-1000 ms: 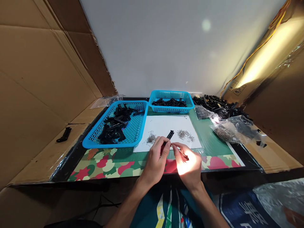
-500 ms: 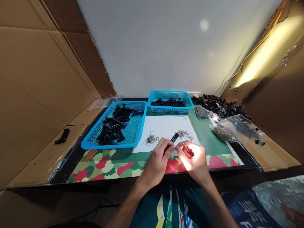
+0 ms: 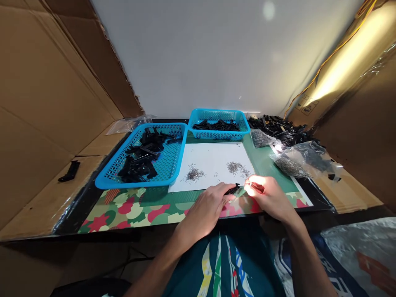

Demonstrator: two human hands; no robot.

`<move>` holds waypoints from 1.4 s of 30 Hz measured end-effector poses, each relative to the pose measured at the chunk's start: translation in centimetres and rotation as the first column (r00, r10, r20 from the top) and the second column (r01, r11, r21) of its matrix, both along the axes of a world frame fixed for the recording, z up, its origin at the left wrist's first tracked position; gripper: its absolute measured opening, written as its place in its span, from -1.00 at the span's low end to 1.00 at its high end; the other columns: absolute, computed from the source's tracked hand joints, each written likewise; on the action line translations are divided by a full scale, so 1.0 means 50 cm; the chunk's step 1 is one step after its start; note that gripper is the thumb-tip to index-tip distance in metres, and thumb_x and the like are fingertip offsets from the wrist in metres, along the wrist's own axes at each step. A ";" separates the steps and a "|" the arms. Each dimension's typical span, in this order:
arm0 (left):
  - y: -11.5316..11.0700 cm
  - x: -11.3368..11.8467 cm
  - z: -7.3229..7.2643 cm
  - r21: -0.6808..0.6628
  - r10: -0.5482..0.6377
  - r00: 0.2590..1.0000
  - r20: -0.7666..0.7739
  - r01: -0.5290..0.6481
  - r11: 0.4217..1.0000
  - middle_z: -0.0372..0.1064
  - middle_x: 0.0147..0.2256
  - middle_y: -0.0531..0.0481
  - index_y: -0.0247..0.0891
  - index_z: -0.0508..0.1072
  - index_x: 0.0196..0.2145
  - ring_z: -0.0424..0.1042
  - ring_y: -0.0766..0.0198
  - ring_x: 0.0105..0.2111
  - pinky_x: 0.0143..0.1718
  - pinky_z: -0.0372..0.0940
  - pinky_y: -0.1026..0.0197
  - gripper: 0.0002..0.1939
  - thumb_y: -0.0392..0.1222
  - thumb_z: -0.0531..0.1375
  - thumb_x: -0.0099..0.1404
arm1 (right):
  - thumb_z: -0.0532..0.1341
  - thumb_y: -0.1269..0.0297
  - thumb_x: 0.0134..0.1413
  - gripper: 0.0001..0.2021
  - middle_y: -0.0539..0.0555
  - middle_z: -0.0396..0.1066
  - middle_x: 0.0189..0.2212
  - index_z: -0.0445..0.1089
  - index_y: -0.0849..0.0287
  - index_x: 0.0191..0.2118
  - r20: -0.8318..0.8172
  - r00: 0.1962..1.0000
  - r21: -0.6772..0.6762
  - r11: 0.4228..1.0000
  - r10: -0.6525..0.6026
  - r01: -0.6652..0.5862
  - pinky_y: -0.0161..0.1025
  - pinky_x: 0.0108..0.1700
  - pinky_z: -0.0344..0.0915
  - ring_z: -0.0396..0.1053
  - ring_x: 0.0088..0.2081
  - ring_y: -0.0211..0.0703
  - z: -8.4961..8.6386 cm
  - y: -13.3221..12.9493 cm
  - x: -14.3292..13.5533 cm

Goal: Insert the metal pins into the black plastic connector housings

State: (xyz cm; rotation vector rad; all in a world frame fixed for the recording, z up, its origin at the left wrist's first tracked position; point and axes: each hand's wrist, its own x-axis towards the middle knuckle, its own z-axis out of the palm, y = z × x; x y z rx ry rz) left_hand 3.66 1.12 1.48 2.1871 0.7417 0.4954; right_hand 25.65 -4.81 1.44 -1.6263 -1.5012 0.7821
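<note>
My left hand (image 3: 210,206) is closed around a black plastic part (image 3: 232,189), whose far end sticks out past the thumb and fingers. Just right of it, my right hand (image 3: 266,194) is pinched, with its fingertips close to the front right edge of the white sheet (image 3: 210,152). Whatever those fingers hold is too small and washed out by light to name. On the sheet lie two piles of tiny bent metal wire pieces: a left pile (image 3: 194,174) and a right pile (image 3: 235,167), the latter beside my right fingertips.
A blue basket (image 3: 100,181) of black parts stands at left, another blue basket (image 3: 221,111) at the back. Behind on the right are heaped black parts (image 3: 280,128) and clear bags of metal pieces (image 3: 291,165). One black part (image 3: 69,171) lies on the left cardboard.
My hands have moved apart, the right one shifting right toward the right pile. The black part in my left hand has tipped lower. The view has shifted slightly.
</note>
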 end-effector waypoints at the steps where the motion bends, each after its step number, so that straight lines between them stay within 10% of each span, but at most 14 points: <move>1: 0.000 0.000 -0.003 0.027 -0.007 1.000 -0.017 0.007 1.000 0.52 0.07 -0.12 -0.09 0.40 0.25 0.50 0.01 0.02 -0.02 0.32 0.06 -0.63 -0.18 0.02 0.58 | 0.12 0.28 0.22 -0.74 -0.10 0.02 -0.55 0.10 0.11 -0.50 0.000 1.000 -0.014 1.000 0.010 -0.010 -0.26 -0.43 -0.05 -0.01 -0.46 -0.26 -0.002 0.001 0.000; 18: 0.000 0.005 -0.004 0.098 0.013 0.992 -0.126 0.000 0.995 0.51 0.16 -0.06 -0.19 0.39 0.29 0.49 0.05 0.08 0.07 0.37 0.03 -0.56 -0.36 0.01 0.54 | 0.06 0.44 0.21 -0.73 -0.10 0.04 -0.58 0.03 0.10 -0.49 0.232 0.971 0.077 0.995 0.051 -0.071 -0.20 -0.42 -0.08 -0.06 -0.50 -0.24 -0.023 0.007 -0.014; 42: 0.003 -0.004 -0.023 0.085 0.003 0.993 -0.120 0.007 0.996 0.48 0.18 -0.04 -0.12 0.38 0.31 0.47 0.05 0.09 0.10 0.35 0.05 -0.54 -0.30 0.01 0.53 | 0.02 0.47 0.25 -0.73 -0.08 0.18 -0.57 0.07 0.11 -0.49 0.408 0.898 -0.127 0.985 0.163 -0.121 -0.20 -0.44 -0.11 -0.02 -0.50 -0.24 0.017 0.022 -0.015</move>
